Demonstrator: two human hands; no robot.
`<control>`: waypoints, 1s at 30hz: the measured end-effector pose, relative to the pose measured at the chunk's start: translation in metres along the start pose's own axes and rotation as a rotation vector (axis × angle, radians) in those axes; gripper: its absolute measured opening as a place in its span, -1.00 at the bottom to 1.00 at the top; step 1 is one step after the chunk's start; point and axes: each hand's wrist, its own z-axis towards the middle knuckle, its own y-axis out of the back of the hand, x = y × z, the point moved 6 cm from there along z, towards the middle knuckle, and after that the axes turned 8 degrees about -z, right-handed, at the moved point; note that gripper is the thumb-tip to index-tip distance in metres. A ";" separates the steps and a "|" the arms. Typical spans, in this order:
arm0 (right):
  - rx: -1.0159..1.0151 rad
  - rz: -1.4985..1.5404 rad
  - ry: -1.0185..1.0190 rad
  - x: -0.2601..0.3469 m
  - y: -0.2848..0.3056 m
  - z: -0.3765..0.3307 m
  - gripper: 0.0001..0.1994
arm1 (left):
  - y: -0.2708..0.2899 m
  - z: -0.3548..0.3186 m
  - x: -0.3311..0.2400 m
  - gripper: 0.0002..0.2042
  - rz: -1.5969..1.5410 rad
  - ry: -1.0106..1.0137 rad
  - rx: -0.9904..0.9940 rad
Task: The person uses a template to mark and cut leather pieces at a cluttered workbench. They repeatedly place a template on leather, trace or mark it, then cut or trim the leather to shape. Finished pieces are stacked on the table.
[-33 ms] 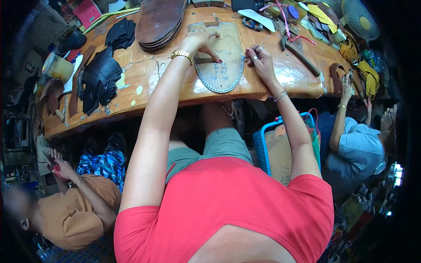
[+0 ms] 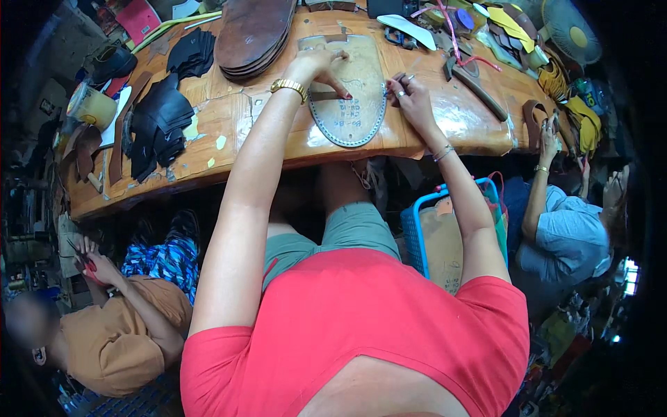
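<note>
A tan sole-shaped template point(image 2: 353, 115) with a stitched-looking edge lies on the wooden workbench point(image 2: 229, 146) in front of me. My left hand point(image 2: 321, 68), with a gold bracelet on the wrist, presses its fingertips down on the template's upper middle. My right hand point(image 2: 411, 96) sits at the template's right edge, fingers pinched around a thin marking tool point(image 2: 391, 87) whose tip touches the rim. Both forearms reach up from my red shirt.
A stack of brown soles point(image 2: 253, 31) lies beyond the template, and black leather pieces point(image 2: 160, 115) are at the left. A hammer point(image 2: 479, 87) lies at the right. A blue basket point(image 2: 420, 233) stands under the bench. One person point(image 2: 566, 236) sits at the right, another point(image 2: 118, 340) at the lower left.
</note>
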 end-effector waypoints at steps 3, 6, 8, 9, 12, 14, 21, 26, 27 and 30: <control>-0.009 -0.251 0.183 0.012 -0.002 -0.002 -0.80 | 0.000 0.002 0.002 0.11 0.017 0.009 -0.007; 0.002 0.182 -0.101 -0.009 0.004 -0.002 -0.81 | -0.001 0.001 0.000 0.12 0.003 -0.022 -0.059; 0.013 -0.007 0.029 -0.003 0.000 -0.003 -0.81 | -0.004 0.006 0.006 0.12 0.028 -0.035 -0.082; 0.015 -0.104 0.090 0.000 -0.002 -0.005 -0.82 | -0.003 0.007 0.005 0.12 0.041 -0.046 -0.092; 0.004 -0.043 0.055 0.002 -0.002 -0.007 -0.82 | -0.004 0.006 0.007 0.11 0.031 -0.007 -0.039; -0.005 0.214 -0.088 -0.005 0.002 -0.007 -0.83 | -0.005 0.007 0.006 0.11 0.014 -0.023 -0.026; 0.019 -0.037 0.038 0.005 -0.003 -0.013 -0.81 | -0.006 0.007 0.007 0.12 0.041 -0.013 -0.039; 0.019 0.008 -0.019 0.003 -0.004 -0.019 -0.81 | -0.007 0.009 0.008 0.12 0.018 -0.017 -0.029; 0.039 -0.194 0.113 0.023 -0.004 -0.024 -0.81 | -0.005 0.008 0.006 0.12 0.026 -0.021 -0.030; 0.066 0.033 -0.032 0.001 -0.005 -0.020 -0.82 | -0.002 0.001 0.003 0.16 0.024 0.010 -0.059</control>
